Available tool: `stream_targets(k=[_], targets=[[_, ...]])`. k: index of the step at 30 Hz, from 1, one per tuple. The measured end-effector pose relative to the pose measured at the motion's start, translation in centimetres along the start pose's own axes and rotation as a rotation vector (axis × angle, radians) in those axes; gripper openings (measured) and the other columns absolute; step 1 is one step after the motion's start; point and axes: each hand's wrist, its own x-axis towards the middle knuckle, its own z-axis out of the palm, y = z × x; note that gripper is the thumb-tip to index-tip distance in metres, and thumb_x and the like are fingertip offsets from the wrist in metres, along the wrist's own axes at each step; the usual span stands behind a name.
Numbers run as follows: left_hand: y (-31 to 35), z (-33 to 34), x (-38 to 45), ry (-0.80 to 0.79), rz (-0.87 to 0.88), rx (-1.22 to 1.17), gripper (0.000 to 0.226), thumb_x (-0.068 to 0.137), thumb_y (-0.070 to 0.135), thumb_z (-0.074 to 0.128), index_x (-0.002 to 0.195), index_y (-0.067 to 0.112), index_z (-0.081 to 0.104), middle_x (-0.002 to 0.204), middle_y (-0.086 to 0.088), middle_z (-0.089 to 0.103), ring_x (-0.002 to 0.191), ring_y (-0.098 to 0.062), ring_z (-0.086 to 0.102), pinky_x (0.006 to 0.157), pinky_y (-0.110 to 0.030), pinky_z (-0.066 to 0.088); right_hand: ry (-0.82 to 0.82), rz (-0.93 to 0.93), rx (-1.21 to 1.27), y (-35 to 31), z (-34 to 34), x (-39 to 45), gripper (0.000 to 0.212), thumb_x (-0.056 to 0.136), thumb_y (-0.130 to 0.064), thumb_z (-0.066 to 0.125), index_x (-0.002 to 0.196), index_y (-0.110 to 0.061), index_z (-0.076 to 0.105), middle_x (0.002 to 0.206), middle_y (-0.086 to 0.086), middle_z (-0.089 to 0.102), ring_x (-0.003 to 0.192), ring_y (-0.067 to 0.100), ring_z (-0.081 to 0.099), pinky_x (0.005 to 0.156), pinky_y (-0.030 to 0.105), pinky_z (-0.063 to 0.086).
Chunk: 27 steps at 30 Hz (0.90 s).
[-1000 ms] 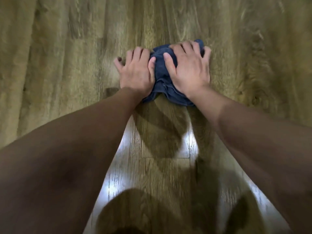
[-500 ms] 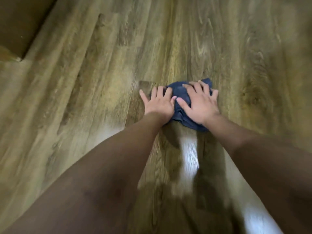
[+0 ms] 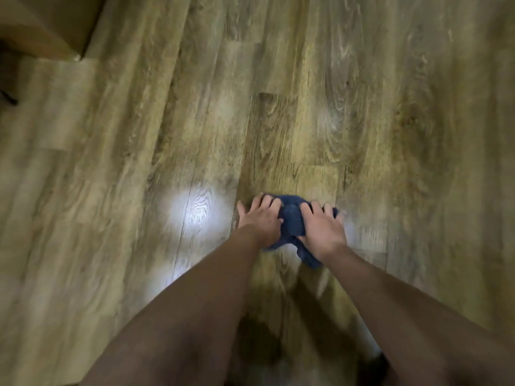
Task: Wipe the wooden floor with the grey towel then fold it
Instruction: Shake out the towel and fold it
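The grey-blue towel [image 3: 292, 227] lies bunched on the wooden floor [image 3: 306, 121], low in the middle of the head view. My left hand [image 3: 260, 218] presses its left side with fingers spread flat, some of them on the floor. My right hand [image 3: 323, 229] presses the right side, fingers straight over the cloth. A tail of the towel sticks out under my right wrist. Both arms are stretched forward. The picture is blurred by motion.
A brown piece of furniture [image 3: 41, 26] stands at the top left corner with a dark gap below it. A bright glare spot [image 3: 198, 210] shines on the planks left of my hands. Bare planks stretch ahead and to both sides.
Both hands have pushed the towel farther away from me across the planks and it has bunched up more. The view has swung so the furniture corner shows at top left.
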Motion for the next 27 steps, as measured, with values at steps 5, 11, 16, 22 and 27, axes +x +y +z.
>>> stream_targets(k=[5,11,16,22,27], targets=[[0.3,-2.6,-7.9,0.049,-0.224,-0.336,0.044,0.097,0.035,0.051,0.138,0.035,0.034,0.144,0.002,0.036,0.138,-0.022,0.03,0.113,-0.058,0.025,-0.08,0.191,0.294,-1.8,-4.0,-6.8,0.046,0.086,-0.046,0.069,0.117,-0.027,0.04,0.121,0.0,0.052,0.115,0.027,0.046,0.093,0.051,0.045],[3.1,-15.6,-18.4,-0.016,-0.46,-1.102,0.042,0.095,-0.002,0.05,0.136,0.007,0.046,0.123,-0.011,0.059,0.099,-0.023,0.06,0.063,-0.015,0.05,-0.065,0.195,0.633,-4.7,-18.1,-14.4,0.046,0.077,-0.053,0.077,0.102,-0.03,0.045,0.106,-0.006,0.059,0.105,0.024,0.057,0.088,0.049,0.049],[6.3,-33.2,-28.8,-0.032,-0.403,-1.433,0.018,0.089,-0.001,0.054,0.096,0.015,0.058,0.091,-0.009,0.063,0.08,-0.025,0.059,0.069,-0.029,0.043,-0.087,0.115,0.848,-9.1,-35.2,-21.2,0.068,0.066,-0.077,0.067,0.116,-0.033,0.059,0.109,-0.015,0.071,0.106,0.014,0.066,0.097,0.047,0.05],[9.8,-54.1,-40.5,0.1,-0.085,-1.419,0.016,0.094,0.02,0.068,0.083,0.019,0.055,0.091,-0.006,0.067,0.076,-0.019,0.064,0.06,-0.024,0.05,0.033,-0.039,0.924,-16.4,-55.6,-29.8,0.018,0.092,-0.066,0.05,0.097,-0.061,0.066,0.108,-0.021,0.063,0.114,-0.001,0.056,0.103,0.031,0.042],[12.1,-68.2,-49.5,0.204,0.048,-1.457,0.016,0.093,0.023,0.067,0.085,0.023,0.054,0.088,-0.003,0.07,0.078,-0.024,0.065,0.077,-0.038,0.048,0.304,-0.145,1.078,-22.8,-70.5,-35.1,0.021,0.097,-0.022,0.064,0.118,-0.023,0.065,0.117,-0.002,0.069,0.115,0.02,0.064,0.102,0.036,0.05]])
